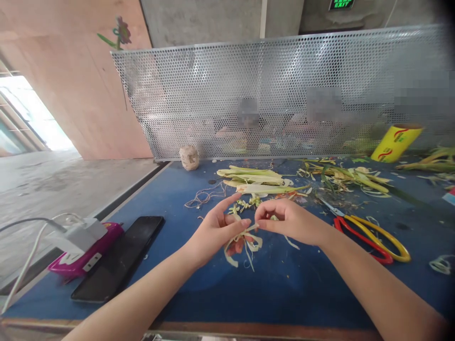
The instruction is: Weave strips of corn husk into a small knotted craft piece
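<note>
Pale, narrow plant strips [253, 242], like strips of corn husk, hang in loops and loose ends under my fingers. My left hand [222, 225] pinches them between thumb and fingers, its index finger stretched out forward. Close beside it, my right hand [280, 217] pinches one strip that runs across from the left hand; another strip end sticks out below its palm. A knotted or braided pale green length [250, 202] lies just beyond the fingers, and whether it joins the held strips I cannot tell. Past it lie several flat green husk pieces [256, 177].
Scissors [373, 237] with red and yellow handles lie right of my right hand. Plant scraps [344, 175], a yellow tube [397, 143] and a ball of string [189, 157] are farther back, before a perforated metal screen [213, 94]. A phone [119, 258] and magenta power strip [87, 253] occupy the left.
</note>
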Motion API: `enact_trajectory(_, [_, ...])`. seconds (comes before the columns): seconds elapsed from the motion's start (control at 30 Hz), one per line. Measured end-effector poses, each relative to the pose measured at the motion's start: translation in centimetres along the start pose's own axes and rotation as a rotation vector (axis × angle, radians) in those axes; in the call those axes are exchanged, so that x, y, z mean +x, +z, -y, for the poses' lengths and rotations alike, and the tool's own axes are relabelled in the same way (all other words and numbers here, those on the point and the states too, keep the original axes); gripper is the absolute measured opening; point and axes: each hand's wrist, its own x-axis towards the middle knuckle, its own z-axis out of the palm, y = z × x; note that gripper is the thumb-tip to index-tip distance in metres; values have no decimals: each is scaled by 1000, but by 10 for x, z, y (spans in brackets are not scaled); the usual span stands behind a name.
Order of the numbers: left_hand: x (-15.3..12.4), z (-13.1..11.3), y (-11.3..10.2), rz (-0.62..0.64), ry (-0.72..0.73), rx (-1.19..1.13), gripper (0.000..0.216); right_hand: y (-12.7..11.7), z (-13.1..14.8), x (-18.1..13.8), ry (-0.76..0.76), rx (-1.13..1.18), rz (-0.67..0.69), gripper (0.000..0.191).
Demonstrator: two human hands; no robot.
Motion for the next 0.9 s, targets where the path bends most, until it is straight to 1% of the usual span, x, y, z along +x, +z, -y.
enact_trajectory(0.3, [-1, 1, 3, 44, -11, -28, 74, -13, -1, -4, 32, -20, 55, 18])
enact_trajectory(0.4, [-1, 2, 2, 86, -3, -40, 74, -12, -3, -3, 35, 9, 60, 17])
enact_trajectory(0.47, [-2, 2, 2, 120, 7, -77, 74, -12, -4, -2, 45, 50, 78, 15])
enact_trajectory(0.6, [-1, 3, 0, 229, 60, -140, 80, -10, -5, -2, 66, 216, 107, 9])
enact_trajectory(0.67, [0, 4, -1, 265, 86, -147, 84, -9, -5, -2, 68, 252, 107, 12])
enact_trajectory(0.8, [0, 5, -2, 286, 93, -146, 89, -8, -7, -3, 48, 209, 125, 19])
enact_trajectory(0.9, [-1, 5, -3, 315, 103, -156, 91, -9, -8, -3, 52, 177, 156, 21])
